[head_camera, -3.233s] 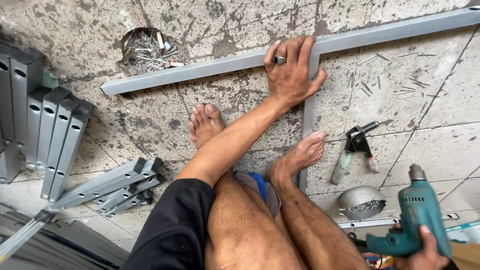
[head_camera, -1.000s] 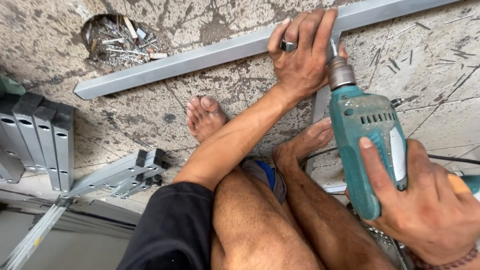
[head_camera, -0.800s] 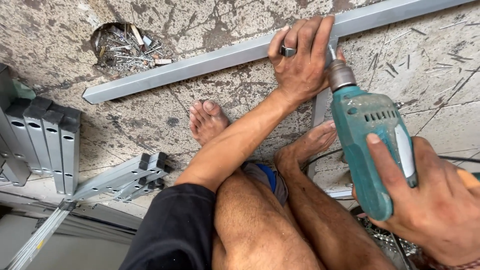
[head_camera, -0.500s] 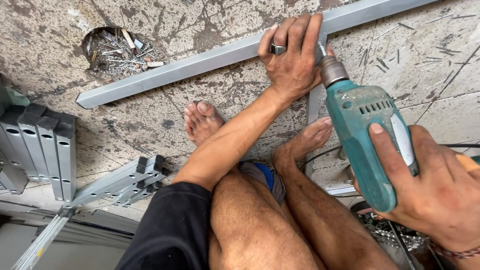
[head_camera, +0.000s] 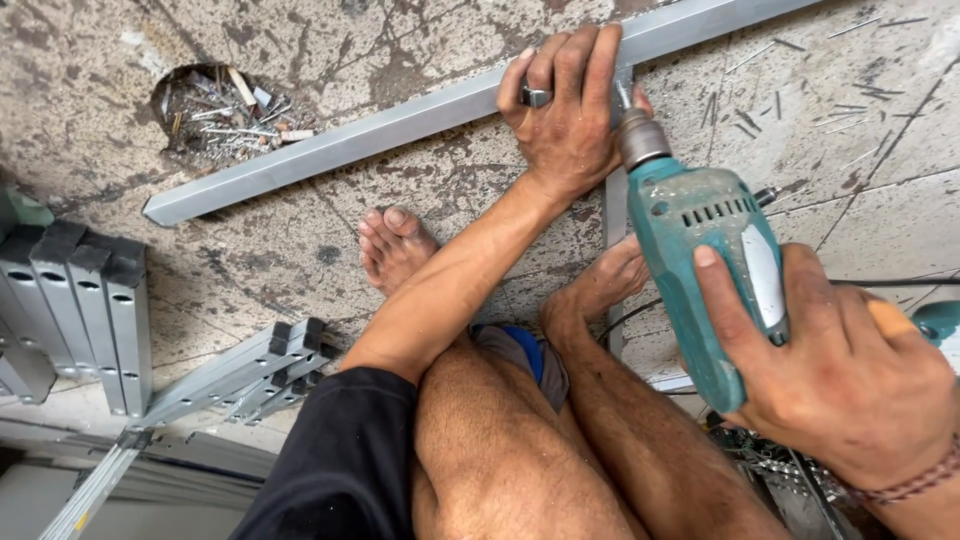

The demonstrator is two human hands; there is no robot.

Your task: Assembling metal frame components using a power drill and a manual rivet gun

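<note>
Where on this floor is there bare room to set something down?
Bare concrete lies between the long metal bar, the left foot and the stacked channel pieces. It is crowded where the left hand and the drill in the right hand meet.

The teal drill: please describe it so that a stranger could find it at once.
Start at the long grey metal bar lying across the concrete floor. The left hand presses on it, and right beside that hand a bit points down. Behind it is the drill, gripped by the right hand: the only teal tool among grey metal.

Concrete floor [head_camera: 300, 260]: metal bars [head_camera: 360, 140], screws [head_camera: 225, 110]
</note>
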